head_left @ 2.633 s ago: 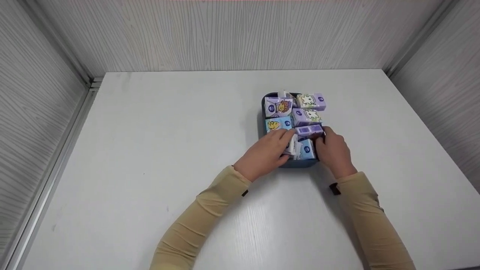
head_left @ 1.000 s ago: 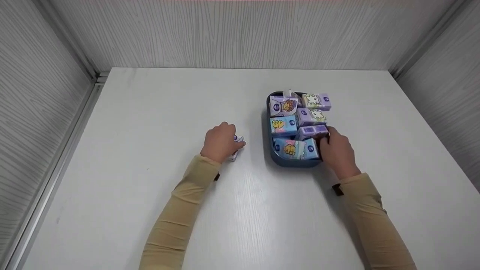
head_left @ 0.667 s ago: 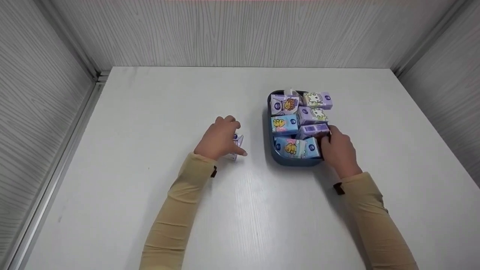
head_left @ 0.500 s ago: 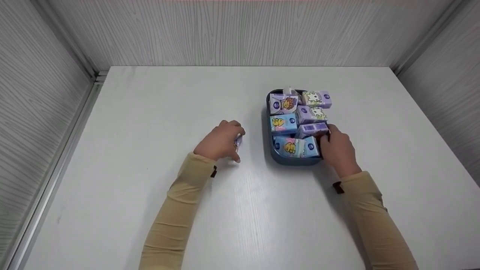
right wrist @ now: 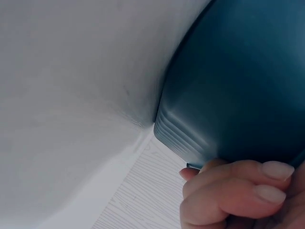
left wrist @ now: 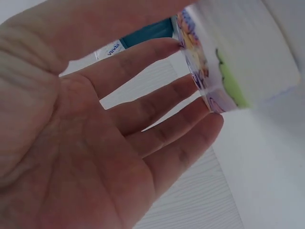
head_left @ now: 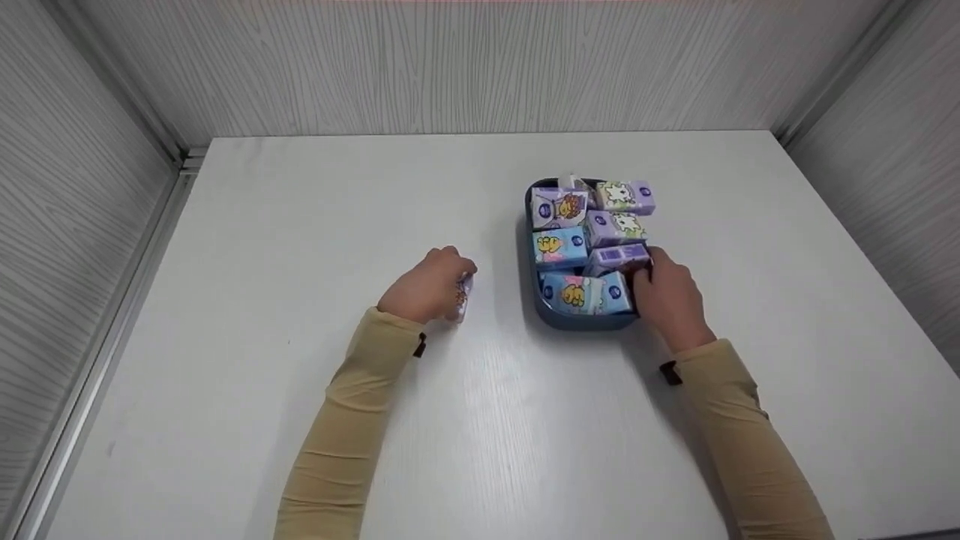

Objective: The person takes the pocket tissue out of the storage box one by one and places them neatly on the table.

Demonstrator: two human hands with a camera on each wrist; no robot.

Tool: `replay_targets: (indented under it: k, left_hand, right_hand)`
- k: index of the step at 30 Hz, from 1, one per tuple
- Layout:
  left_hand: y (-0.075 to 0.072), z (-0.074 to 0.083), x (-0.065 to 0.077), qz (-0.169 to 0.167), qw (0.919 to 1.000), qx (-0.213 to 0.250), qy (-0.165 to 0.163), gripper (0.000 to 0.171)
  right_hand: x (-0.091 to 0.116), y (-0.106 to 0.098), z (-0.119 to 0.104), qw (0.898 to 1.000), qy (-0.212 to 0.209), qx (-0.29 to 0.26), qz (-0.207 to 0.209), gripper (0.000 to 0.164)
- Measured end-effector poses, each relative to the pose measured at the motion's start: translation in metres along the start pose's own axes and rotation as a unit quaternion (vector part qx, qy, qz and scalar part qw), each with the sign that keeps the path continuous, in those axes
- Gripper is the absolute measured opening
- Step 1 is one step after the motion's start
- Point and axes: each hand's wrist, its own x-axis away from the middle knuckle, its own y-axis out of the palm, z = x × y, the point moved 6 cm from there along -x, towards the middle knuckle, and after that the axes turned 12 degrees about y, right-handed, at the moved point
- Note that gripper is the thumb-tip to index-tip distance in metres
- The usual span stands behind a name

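Left of the bin, my left hand (head_left: 427,285) pinches a small white-and-purple tissue pack (head_left: 463,298) with a cartoon print, low over the table. The left wrist view has the fingertips against the printed face of the tissue pack (left wrist: 228,62), with the thumb across the top. My right hand (head_left: 671,300) grips the right rim of a dark blue bin (head_left: 589,322). Its curled fingers (right wrist: 228,195) show at the edge of the blue bin (right wrist: 228,95) in the right wrist view; the thumb side is mostly hidden there.
Blue tissue packs (head_left: 574,294) and purple tissue packs (head_left: 619,225) fill the bin to its rim; one purple pack sticks out over the back right corner. The white table (head_left: 300,225) meets grey wood-grain panels (head_left: 480,67) at the back and sides.
My left hand has carried a tissue pack out of the bin to the left, loosened its fingers around it, then closed on it again. The right hand has stayed at the bin's rim.
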Motion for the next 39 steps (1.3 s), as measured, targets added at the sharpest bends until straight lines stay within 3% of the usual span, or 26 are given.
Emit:
replay_targets:
  k: [6,15,20,23,32,39]
  left_hand:
    - [-0.003,-0.007,0.002,0.025,0.9996,-0.005,-0.007,0.043]
    - [-0.005,-0.016,0.004,0.062,0.9969,0.032,-0.037,0.031]
    - [-0.005,-0.02,0.003,0.092,0.9949,0.006,-0.042,0.007]
    - [-0.007,-0.024,0.001,0.114,0.9922,-0.019,-0.045,0.017]
    - [-0.014,-0.04,0.001,0.17,0.9824,-0.056,-0.055,0.022]
    - [-0.018,-0.058,0.003,0.208,0.9744,-0.063,-0.058,0.012]
  right_hand:
    - [-0.001,0.0,0.0,1.0,0.001,0.0,0.001,0.045]
    - [0.0,0.0,0.0,1.0,-0.001,-0.005,0.002,0.046]
    - [0.0,0.0,0.001,1.0,-0.009,0.001,0.013,0.045]
    - [0.001,0.0,0.001,1.0,-0.008,0.001,0.014,0.045]
    - [0.0,-0.001,0.002,1.0,-0.008,-0.005,0.014,0.045]
    - [-0.002,0.001,0.002,1.0,0.003,-0.008,0.004,0.047]
